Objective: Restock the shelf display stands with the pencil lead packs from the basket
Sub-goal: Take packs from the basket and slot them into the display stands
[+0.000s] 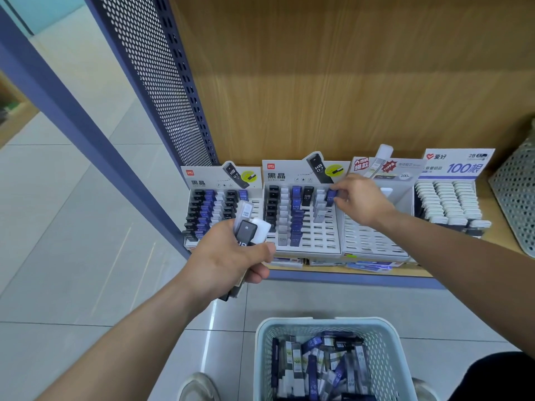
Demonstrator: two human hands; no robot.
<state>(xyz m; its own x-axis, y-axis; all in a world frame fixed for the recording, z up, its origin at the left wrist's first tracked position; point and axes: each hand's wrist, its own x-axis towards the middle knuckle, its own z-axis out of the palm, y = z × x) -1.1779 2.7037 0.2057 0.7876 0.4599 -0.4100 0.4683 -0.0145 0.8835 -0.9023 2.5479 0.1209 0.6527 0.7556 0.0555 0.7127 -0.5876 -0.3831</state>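
My left hand (228,256) grips a bundle of pencil lead packs (249,227), black, clear and white ones, in front of the left display stand (220,180). My right hand (359,199) pinches a blue lead pack (331,195) at the top right slot of the middle display stand (304,244), which holds rows of black, white and blue packs. A pale blue basket (327,325) on the floor below holds several mixed lead packs (318,363).
A third stand (373,241) to the right is mostly bare slots. Further right a stand with white packs (448,204) and a perforated bin (518,186) sit on the wooden shelf (417,270). A perforated metal side panel (162,82) bounds the shelf on the left.
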